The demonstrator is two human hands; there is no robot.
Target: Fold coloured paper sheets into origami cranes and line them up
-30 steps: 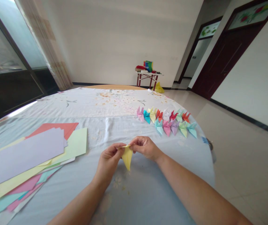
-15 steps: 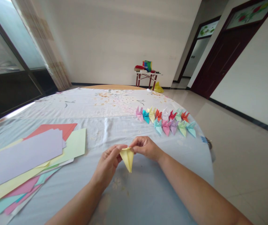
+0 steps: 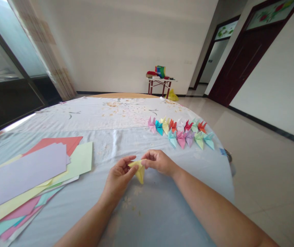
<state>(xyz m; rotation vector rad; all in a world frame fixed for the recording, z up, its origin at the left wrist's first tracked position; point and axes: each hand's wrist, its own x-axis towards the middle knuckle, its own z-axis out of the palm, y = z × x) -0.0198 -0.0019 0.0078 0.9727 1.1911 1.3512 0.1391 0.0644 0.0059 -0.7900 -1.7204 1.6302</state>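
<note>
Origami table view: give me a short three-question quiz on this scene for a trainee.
1. What do the left hand and right hand hold between them?
2. True or false: the origami cranes stand in two rows.
3. What colour is the top sheet of the stack of coloured paper: A lilac, B salmon or C green?

Key: 1. A folded yellow paper; 2. True; 3. A.
</note>
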